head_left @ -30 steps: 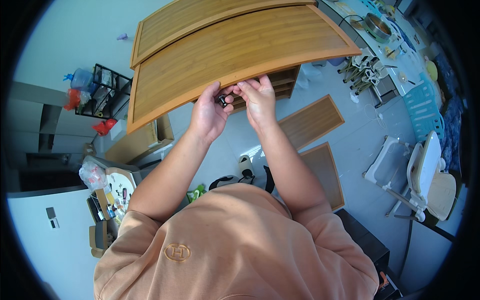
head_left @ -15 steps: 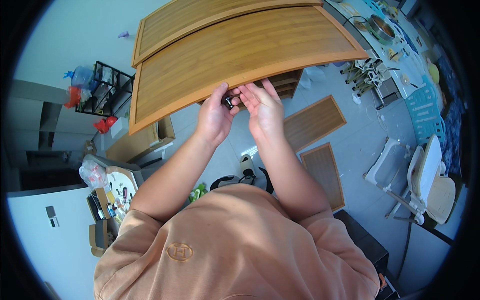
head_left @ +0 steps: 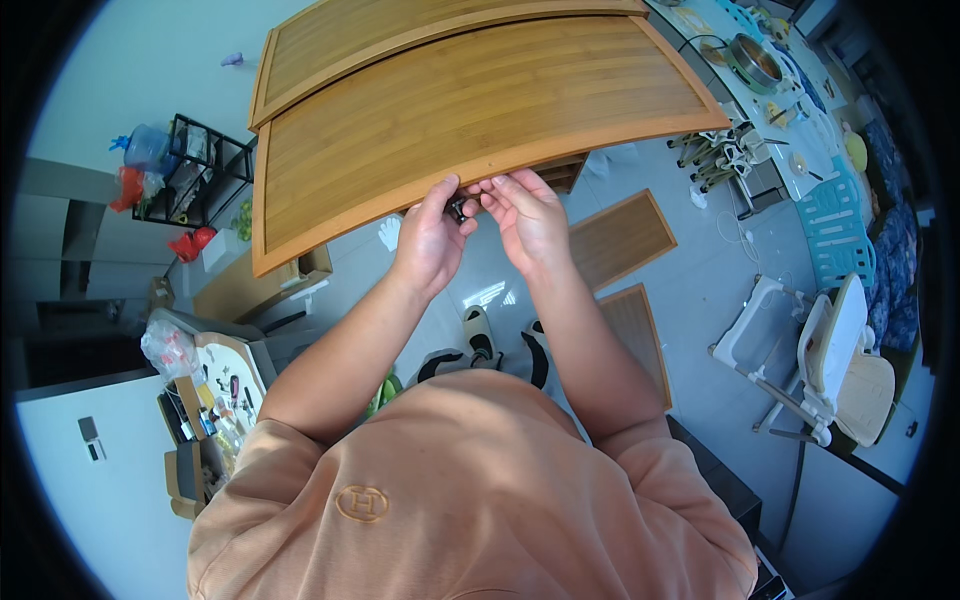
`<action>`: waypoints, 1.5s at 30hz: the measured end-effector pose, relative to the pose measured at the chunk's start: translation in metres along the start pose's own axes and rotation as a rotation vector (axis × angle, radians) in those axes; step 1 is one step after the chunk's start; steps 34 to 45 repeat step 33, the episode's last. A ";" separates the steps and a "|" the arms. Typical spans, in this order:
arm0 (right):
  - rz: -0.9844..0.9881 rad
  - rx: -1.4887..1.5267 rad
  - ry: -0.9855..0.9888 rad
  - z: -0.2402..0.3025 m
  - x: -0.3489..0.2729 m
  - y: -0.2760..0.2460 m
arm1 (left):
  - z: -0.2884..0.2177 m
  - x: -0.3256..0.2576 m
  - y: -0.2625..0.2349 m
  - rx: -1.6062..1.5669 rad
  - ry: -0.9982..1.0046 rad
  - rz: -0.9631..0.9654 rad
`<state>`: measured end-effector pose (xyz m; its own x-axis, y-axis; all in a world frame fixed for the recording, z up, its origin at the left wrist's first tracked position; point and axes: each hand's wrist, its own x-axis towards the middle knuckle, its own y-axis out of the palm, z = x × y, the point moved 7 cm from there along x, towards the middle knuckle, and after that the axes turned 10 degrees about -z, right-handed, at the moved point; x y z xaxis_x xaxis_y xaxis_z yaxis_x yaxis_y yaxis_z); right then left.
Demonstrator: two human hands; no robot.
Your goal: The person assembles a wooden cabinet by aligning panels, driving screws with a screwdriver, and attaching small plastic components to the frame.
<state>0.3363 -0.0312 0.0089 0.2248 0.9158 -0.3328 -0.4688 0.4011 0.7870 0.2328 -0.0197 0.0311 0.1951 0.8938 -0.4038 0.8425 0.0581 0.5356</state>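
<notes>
In front of me a framed wooden panel (head_left: 470, 100) slopes up and away, its near edge just above my hands. My left hand (head_left: 428, 240) is closed around a small shiny black piece (head_left: 456, 208), its thumb tip against the panel's lower edge. Beside it, my right hand (head_left: 530, 222) has its fingers curled and pinched together at the underside of that edge. Whatever those fingertips hold is too small or hidden to make out. A tiny mark like a hole (head_left: 490, 163) shows on the frame above the right hand.
A second wooden panel (head_left: 360, 45) lies behind the first. Two loose panels (head_left: 622, 240) rest on the tiled floor at right, near a white high chair (head_left: 830, 350). At left stand a black rack (head_left: 205, 165) and a cluttered small table (head_left: 235, 385). Folded stools (head_left: 715, 150) sit at far right.
My right hand's fingers have curled in and come nearer the panel's edge; before, they were more stretched out. The left hand keeps its grip. The whole view has shifted slightly.
</notes>
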 end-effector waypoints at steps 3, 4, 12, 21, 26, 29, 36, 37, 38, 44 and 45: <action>0.036 0.003 -0.018 -0.002 0.006 -0.002 | 0.002 -0.001 0.001 0.018 -0.008 0.003; 0.020 0.012 -0.014 -0.003 0.007 -0.004 | 0.004 0.000 -0.001 0.004 -0.023 -0.007; -0.235 -0.130 -0.017 -0.015 0.021 -0.062 | 0.043 0.015 -0.029 -0.072 -0.144 -0.055; -0.432 -0.534 0.038 0.025 0.005 -0.148 | 0.135 0.093 -0.092 -0.242 -0.195 -0.279; -0.413 -0.677 0.047 0.054 0.002 -0.137 | 0.161 0.146 -0.119 -0.237 -0.212 -0.416; -0.366 -0.752 0.054 0.060 0.006 -0.131 | 0.166 0.183 -0.133 -0.192 -0.189 -0.427; -0.402 -0.814 0.089 0.061 0.007 -0.137 | 0.165 0.220 -0.135 -0.288 -0.143 -0.480; -0.402 -0.814 0.089 0.061 0.007 -0.137 | 0.165 0.220 -0.135 -0.288 -0.143 -0.480; -0.402 -0.814 0.089 0.061 0.007 -0.137 | 0.165 0.220 -0.135 -0.288 -0.143 -0.480; -0.402 -0.814 0.089 0.061 0.007 -0.137 | 0.165 0.220 -0.135 -0.288 -0.143 -0.480; -0.402 -0.814 0.089 0.061 0.007 -0.137 | 0.165 0.220 -0.135 -0.288 -0.143 -0.480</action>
